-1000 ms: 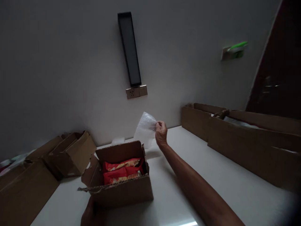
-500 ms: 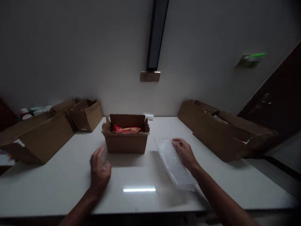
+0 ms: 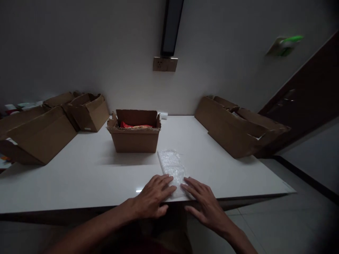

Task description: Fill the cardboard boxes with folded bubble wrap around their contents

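Observation:
A sheet of clear bubble wrap (image 3: 171, 163) lies flat on the white table, its near end at the front edge. My left hand (image 3: 153, 195) rests its fingertips on the wrap's left side, fingers stretched out. From the right, my right hand (image 3: 202, 197) touches the opposite side with its fingers spread and thumb apart. Neither hand grips the wrap. Just beyond, to the left, stands an open cardboard box (image 3: 135, 140) with red packaging (image 3: 127, 125) showing inside; the lower part of its contents is hidden.
Open cardboard boxes line the left (image 3: 47, 137) and right (image 3: 225, 128) of the white table (image 3: 79, 183). A small whitish roll (image 3: 164, 115) lies by the wall behind the middle box. A socket plate (image 3: 165, 64) is on the wall. The table's front edge runs beneath my hands.
The bubble wrap, held up in my right hand before, now lies on the table. My left hand has come across from the left onto it. The view has tilted downward.

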Tool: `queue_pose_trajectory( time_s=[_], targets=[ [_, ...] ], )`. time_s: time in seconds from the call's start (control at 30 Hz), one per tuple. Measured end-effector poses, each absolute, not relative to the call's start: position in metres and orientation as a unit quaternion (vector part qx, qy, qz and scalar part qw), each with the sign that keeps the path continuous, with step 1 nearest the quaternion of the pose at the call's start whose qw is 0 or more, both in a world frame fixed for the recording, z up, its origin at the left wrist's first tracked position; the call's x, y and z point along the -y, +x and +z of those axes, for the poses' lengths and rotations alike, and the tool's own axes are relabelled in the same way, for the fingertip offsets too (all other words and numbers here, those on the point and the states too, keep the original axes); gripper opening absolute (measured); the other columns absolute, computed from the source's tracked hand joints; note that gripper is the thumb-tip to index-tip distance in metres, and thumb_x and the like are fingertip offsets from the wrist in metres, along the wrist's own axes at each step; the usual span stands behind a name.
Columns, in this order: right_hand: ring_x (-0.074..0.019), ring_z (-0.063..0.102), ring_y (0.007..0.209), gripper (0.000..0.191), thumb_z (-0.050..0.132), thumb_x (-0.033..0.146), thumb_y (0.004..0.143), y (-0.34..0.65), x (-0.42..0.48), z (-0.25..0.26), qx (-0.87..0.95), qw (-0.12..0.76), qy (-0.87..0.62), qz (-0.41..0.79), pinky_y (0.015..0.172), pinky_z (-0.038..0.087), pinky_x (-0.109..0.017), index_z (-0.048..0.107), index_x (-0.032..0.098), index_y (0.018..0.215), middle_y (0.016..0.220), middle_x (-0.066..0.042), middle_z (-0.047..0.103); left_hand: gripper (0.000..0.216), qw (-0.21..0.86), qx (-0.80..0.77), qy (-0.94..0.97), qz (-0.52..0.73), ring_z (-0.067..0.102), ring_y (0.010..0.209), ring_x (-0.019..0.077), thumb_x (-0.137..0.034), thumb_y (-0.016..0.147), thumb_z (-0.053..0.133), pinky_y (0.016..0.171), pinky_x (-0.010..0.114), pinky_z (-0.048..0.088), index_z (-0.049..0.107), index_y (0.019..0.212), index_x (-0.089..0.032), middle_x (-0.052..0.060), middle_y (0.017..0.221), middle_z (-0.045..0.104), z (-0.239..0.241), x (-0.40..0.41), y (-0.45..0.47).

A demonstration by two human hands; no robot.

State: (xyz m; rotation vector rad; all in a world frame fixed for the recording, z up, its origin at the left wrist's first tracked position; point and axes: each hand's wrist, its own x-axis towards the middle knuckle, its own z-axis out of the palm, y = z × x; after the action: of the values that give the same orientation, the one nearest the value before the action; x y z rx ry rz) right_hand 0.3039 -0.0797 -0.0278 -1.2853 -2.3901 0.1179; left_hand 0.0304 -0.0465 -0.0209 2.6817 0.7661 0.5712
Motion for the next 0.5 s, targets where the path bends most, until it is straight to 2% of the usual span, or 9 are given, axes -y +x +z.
queue_pose_trajectory(
  time_s=[0.13, 0.23, 0.3, 0.4, 0.5],
  targets=[
    [-0.0281, 0.059, 0.120, 0.042, 0.069, 0.030, 0.083, 0.291, 0.073, -0.032, 0.856, 0.205, -0.473, 0.032, 0.096, 0.051, -0.049, 0.065, 0.032, 0.125, 0.132, -0.010, 0.063, 0.043, 0.153, -0.296, 0.926, 0.175, 0.052, 0.118, 0.0290, -0.029, 0.079, 0.068, 0.101, 0.043, 0.039, 0.055, 0.119, -0.021, 0.011, 0.125, 0.060, -0.020, 0.041, 0.053],
    [-0.0259, 0.062, 0.111, 0.031, 0.065, 0.026, 0.086, 0.288, 0.068, -0.026, 0.862, 0.226, -0.452, 0.039, 0.090, 0.054, -0.045, 0.068, 0.030, 0.116, 0.123, -0.009, 0.068, 0.027, 0.153, -0.310, 0.920, 0.185, 0.056, 0.106, 0.0256, -0.031, 0.082, 0.067, 0.095, 0.040, 0.042, 0.060, 0.106, -0.020, 0.008, 0.111, 0.064, -0.017, 0.039, 0.056],
    [-0.0242, 0.065, 0.104, 0.024, 0.058, 0.020, 0.089, 0.286, 0.065, -0.024, 0.859, 0.247, -0.448, 0.039, 0.086, 0.055, -0.043, 0.070, 0.028, 0.109, 0.115, -0.009, 0.071, 0.028, 0.160, -0.307, 0.917, 0.200, 0.056, 0.107, 0.0250, -0.027, 0.081, 0.067, 0.096, 0.039, 0.042, 0.060, 0.108, -0.020, 0.008, 0.112, 0.065, -0.016, 0.039, 0.053],
    [-0.0223, 0.067, 0.091, 0.025, 0.048, 0.016, 0.093, 0.280, 0.062, -0.024, 0.844, 0.280, -0.455, 0.035, 0.079, 0.055, -0.039, 0.069, 0.025, 0.101, 0.100, -0.008, 0.074, 0.042, 0.173, -0.299, 0.912, 0.223, 0.056, 0.110, 0.0243, -0.018, 0.077, 0.066, 0.097, 0.038, 0.042, 0.057, 0.118, -0.018, 0.009, 0.117, 0.064, -0.019, 0.040, 0.048],
    [-0.0215, 0.067, 0.078, 0.024, 0.045, 0.021, 0.095, 0.275, 0.063, -0.021, 0.832, 0.293, -0.469, 0.046, 0.072, 0.053, -0.038, 0.069, 0.025, 0.094, 0.087, -0.007, 0.074, 0.035, 0.184, -0.315, 0.900, 0.238, 0.058, 0.103, 0.0225, -0.009, 0.077, 0.058, 0.093, 0.037, 0.043, 0.061, 0.111, -0.018, 0.008, 0.108, 0.067, -0.021, 0.041, 0.046]
  ],
)
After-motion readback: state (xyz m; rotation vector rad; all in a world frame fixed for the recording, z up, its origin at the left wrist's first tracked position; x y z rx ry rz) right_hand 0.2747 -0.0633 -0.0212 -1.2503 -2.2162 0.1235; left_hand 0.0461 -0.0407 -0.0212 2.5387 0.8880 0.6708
